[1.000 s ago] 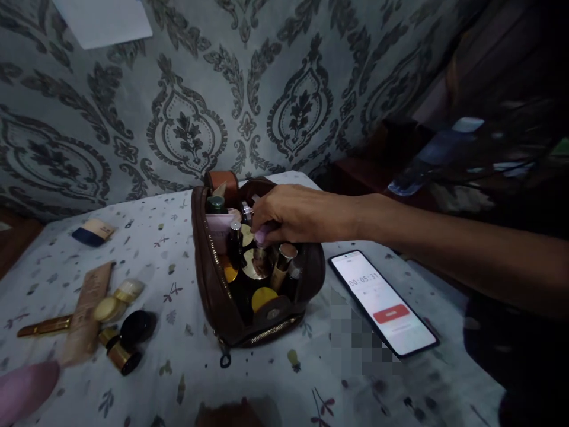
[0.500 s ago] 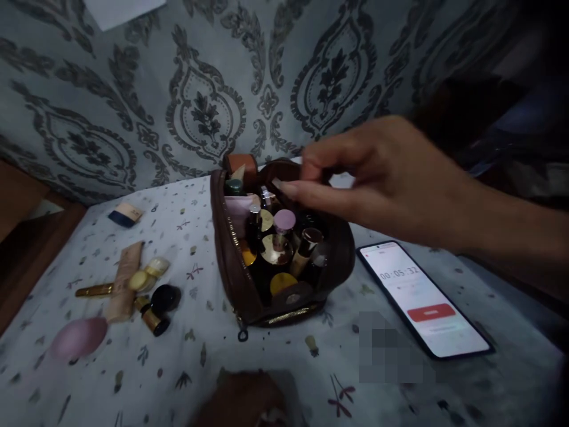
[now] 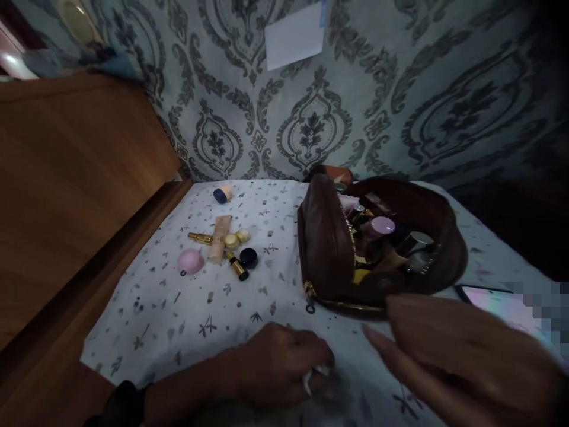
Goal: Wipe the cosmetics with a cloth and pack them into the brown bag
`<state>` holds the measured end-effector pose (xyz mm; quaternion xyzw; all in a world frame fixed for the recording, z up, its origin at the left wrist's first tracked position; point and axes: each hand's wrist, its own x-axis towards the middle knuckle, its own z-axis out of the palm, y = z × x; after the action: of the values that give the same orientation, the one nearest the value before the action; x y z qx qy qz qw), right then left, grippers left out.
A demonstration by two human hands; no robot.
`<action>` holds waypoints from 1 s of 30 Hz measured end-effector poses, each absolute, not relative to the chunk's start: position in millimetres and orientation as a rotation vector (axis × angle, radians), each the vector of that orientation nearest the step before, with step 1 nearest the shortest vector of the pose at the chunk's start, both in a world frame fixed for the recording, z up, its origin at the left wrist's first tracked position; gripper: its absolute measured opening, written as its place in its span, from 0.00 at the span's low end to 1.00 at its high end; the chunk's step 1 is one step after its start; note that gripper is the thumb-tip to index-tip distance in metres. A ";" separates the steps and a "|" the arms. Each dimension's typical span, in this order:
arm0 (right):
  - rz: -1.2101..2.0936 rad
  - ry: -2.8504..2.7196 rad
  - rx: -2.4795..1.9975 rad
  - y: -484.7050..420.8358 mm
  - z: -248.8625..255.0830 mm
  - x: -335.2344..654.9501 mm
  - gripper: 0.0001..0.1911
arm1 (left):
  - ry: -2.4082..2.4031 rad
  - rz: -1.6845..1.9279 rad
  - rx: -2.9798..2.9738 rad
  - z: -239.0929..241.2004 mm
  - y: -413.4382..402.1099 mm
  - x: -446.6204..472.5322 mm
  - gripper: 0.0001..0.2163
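My left hand point(image 3: 284, 365) rests low at the front of the cloth, its fingers curled round a small white scrap point(image 3: 315, 377) that looks like crumpled tissue. At the lower right, my right hand point(image 3: 466, 350) is smeared by motion. Its thumb stands apart from the fingers, and nothing shows between them. This hand is just in front of a brown makeup bag point(image 3: 324, 237), unzipped and gaping. Inside are several cosmetics, among them a pink-capped jar point(image 3: 381, 227) and a silver-capped bottle point(image 3: 415, 242).
Left of the bag lie a pink makeup sponge point(image 3: 191, 261), a beige tube point(image 3: 219, 237), a gold tube point(image 3: 200, 238), a black round pot point(image 3: 249, 258) and a small black-and-gold bottle point(image 3: 237, 266). A phone point(image 3: 493, 299) lies at right. A wooden panel point(image 3: 80, 196) borders the left.
The view has swung left. My right hand has come down from above the open bag to the cloth in front of it. More of my left hand now shows, with the white scrap.
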<state>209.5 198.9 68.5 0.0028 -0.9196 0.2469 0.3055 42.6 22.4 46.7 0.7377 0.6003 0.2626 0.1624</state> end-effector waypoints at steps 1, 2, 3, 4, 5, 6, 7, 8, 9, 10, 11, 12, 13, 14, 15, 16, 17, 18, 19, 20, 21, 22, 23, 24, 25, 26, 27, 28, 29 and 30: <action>0.662 -2.406 0.094 185.4 77.4 197.2 0.19 | 1.789 0.737 2.123 45.2 16.5 34.7 0.05; 0.675 -2.419 0.156 173.3 85.4 184.7 0.18 | 1.883 0.721 2.132 42.7 10.5 25.4 0.05; 0.743 -2.420 0.159 162.9 91.0 172.9 0.21 | 1.995 0.693 2.129 39.7 4.6 15.0 0.05; 0.828 -2.425 0.131 154.3 93.3 162.1 0.22 | 2.130 0.658 2.110 36.3 -1.0 3.8 0.05; 0.931 -2.463 0.082 147.2 92.3 152.4 0.22 | 2.266 0.603 2.077 33.0 -6.2 -7.7 0.06; 1.043 -2.497 0.013 141.6 88.2 143.5 0.21 | 2.397 0.540 2.038 29.8 -10.8 -19.3 0.06; 1.151 -2.527 -0.055 137.1 81.8 135.0 0.19 | 2.508 0.486 1.998 27.0 -14.6 -30.4 0.07; 1.244 -2.550 -0.117 133.3 74.0 126.4 0.16 | 2.586 0.443 1.967 24.7 -17.7 -40.9 0.08; 1.311 -2.553 -0.164 130.0 65.7 117.6 0.12 | 2.643 0.421 1.944 22.8 -20.0 -50.5 0.09; 1.350 -2.547 -0.191 126.8 57.5 108.5 0.09 | 2.680 0.421 1.926 21.3 -21.5 -59.2 0.10; 1.362 -2.537 -0.210 123.6 50.0 99.1 0.07 | 2.705 0.438 1.909 20.2 -22.3 -66.9 0.10; 1.351 -2.527 -0.227 120.3 43.6 89.7 0.06 | 2.732 0.465 1.886 19.3 -22.7 -73.6 0.09; 1.325 -2.529 -0.246 116.8 38.4 80.6 0.07 | 2.763 0.493 1.853 18.5 -22.9 -79.3 0.09; 1.288 -2.542 -0.276 113.0 34.6 72.1 0.09 | 2.794 0.517 1.820 17.6 -22.9 -84.1 0.09; 1.242 -2.567 -0.306 109.0 32.3 64.3 0.12 | 2.825 0.540 1.791 16.6 -23.0 -87.9 0.09; 1.187 -2.602 -0.347 104.9 31.2 57.6 0.13 | 2.848 0.565 1.777 15.3 -23.4 -90.6 0.09; 1.122 -2.644 -0.395 100.6 31.4 51.8 0.14 | 2.860 0.595 1.784 13.5 -24.0 -92.4 0.09; 1.047 -2.693 -0.444 96.4 32.4 47.0 0.14 | 2.861 0.638 1.809 11.3 -24.9 -93.3 0.09; 0.964 -2.747 -0.495 92.4 34.0 43.2 0.14 | 2.848 0.688 1.848 8.8 -25.9 -93.3 0.09; 0.878 -2.798 -0.544 88.6 35.7 40.1 0.14 | 2.826 0.741 1.889 6.0 -27.0 -92.7 0.09; 0.797 -2.845 -0.584 85.3 37.1 37.6 0.13 | 2.796 0.787 1.927 3.1 -28.0 -91.6 0.09; 0.730 -2.885 -0.614 82.6 38.0 35.6 0.13 | 2.758 0.822 1.964 0.3 -28.8 -90.1 0.10; 0.681 -2.914 -0.629 80.6 38.2 34.1 0.13 | 2.720 0.845 1.994 -2.2 -29.3 -88.6 0.10; 0.650 -2.934 -0.638 79.2 37.8 32.9 0.14 | 2.681 0.855 2.019 -4.2 -29.4 -87.3 0.11; 0.636 -2.945 -0.642 78.4 36.6 31.8 0.14 | 2.649 0.857 2.035 -5.8 -29.3 -86.2 0.11; 0.634 -2.952 -0.644 78.0 35.1 30.9 0.14 | 2.627 0.861 2.040 -6.7 -29.0 -85.5 0.12; 0.640 -2.954 -0.645 77.9 33.4 30.0 0.15 | 2.616 0.866 2.036 -7.2 -28.6 -85.4 0.12; 0.649 -2.948 -0.650 77.9 31.7 29.2 0.16 | 2.611 0.875 2.023 -7.3 -28.3 -85.6 0.12; 0.658 -2.935 -0.659 77.8 30.3 28.3 0.16 | 2.609 0.890 2.008 -7.2 -28.3 -86.3 0.13; 0.667 -2.922 -0.671 77.4 29.4 27.5 0.17 | 2.606 0.908 1.995 -6.9 -28.6 -87.1 0.13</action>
<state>27.5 77.4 29.4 -0.2185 -0.9507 0.2171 0.0351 -87.1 -28.6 -6.9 0.5808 0.7587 0.2642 -0.1313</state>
